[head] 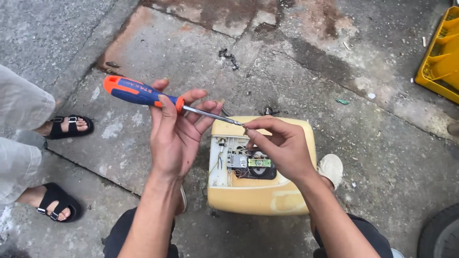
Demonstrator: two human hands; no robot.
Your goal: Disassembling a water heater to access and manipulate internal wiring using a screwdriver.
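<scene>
Nearest you, your knees in dark trousers frame the bottom edge; both bare forearms rise from there over rough, stained concrete (334, 62). Your left hand (174, 131) is raised palm toward you, fingers loosely spread and curled, thumb pressing the collar of a screwdriver (143, 94); so it is closed on the tool only lightly, at the neck. The handle is chunky, smooth, blue with orange ends, and it slants up and left past your fingers; the thin steel shaft runs right and slightly down to a tip at your right fingertips. Your right hand (282, 148) hangs bent at the wrist, thumb and forefinger pinched together at that tip; something tiny may sit in the pinch, but it is too small to tell.

Just under and behind that hand lies a box (244, 196) of yellowed, glossy plastic with rounded corners; its open face shows a white panel, thin wires, a small metal part and a dark round piece with a green strip. A pale shoe (331, 168) peeks out at its right side.

Farther left, another person's feet in black strapped sandals (71, 125) stand below light trouser legs; far right, a yellow crate (440, 57) and a dark tyre (442, 236) cut the edge.
</scene>
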